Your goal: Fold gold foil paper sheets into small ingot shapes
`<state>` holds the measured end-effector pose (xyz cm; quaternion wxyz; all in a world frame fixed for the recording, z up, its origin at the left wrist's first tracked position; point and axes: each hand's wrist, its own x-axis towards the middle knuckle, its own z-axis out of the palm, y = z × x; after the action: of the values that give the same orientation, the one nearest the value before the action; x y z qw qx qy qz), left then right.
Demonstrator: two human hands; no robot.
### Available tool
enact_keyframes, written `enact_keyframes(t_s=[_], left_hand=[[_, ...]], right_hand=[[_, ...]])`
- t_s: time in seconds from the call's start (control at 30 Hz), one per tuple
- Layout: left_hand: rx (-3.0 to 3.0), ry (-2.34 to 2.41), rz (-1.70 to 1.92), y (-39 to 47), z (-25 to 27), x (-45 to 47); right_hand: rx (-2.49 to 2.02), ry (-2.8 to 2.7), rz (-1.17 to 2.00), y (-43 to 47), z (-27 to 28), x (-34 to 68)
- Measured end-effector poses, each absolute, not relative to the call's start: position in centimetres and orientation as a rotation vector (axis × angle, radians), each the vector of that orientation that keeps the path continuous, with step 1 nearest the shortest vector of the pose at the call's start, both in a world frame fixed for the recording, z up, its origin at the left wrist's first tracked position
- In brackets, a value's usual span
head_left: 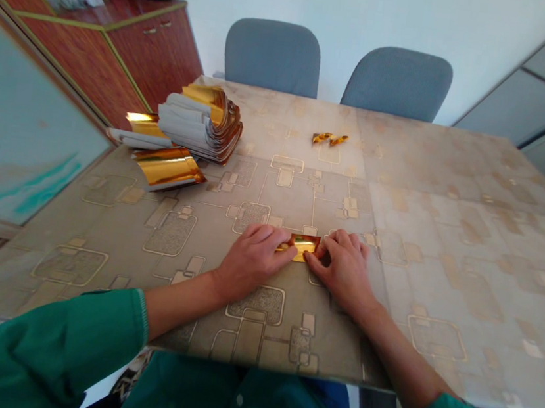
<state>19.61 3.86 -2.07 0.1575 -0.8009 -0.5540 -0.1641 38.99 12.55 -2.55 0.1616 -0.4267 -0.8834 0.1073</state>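
A small piece of shiny gold foil paper (305, 244) lies on the patterned tablecloth near the middle of the table. My left hand (257, 250) grips its left end, thumb and fingers pressed together on it. At the right end, my right hand (344, 266) pinches the foil between thumb and curled fingers. The fingertips partly hide both ends, so the exact shape of the foil there cannot be made out.
A thick stack of gold foil sheets with white backs (190, 124) stands at the table's far left, and a loose gold sheet (170, 166) lies before it. Two small folded gold pieces (329, 139) rest farther back. Two grey chairs (273, 55) stand behind the table.
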Motion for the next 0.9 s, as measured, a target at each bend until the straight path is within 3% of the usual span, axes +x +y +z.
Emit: enact_keyframes(t_s=[0.2, 0.43, 0.67, 0.9], left_hand=[[-2.499, -1.314, -0.233, 4.2, -2.2, 20.0], [-2.601, -1.383, -0.144, 3.6, -2.1, 19.8], [-2.634, -1.455, -0.181, 3.1, -2.2, 20.1], [-2.625, -1.474, -0.217, 2.6, -2.6, 20.1]], right_hand=[[-1.261, -2.51, 0.27, 12.7, -2.8, 38.9], [-1.21, -2.482, 0.223, 12.7, -3.0, 39.1], [-0.573, -2.662, -0.027, 10.9, -1.8, 39.5], [-0.702, -2.717, -0.097, 9.9, -2.4, 40.3]])
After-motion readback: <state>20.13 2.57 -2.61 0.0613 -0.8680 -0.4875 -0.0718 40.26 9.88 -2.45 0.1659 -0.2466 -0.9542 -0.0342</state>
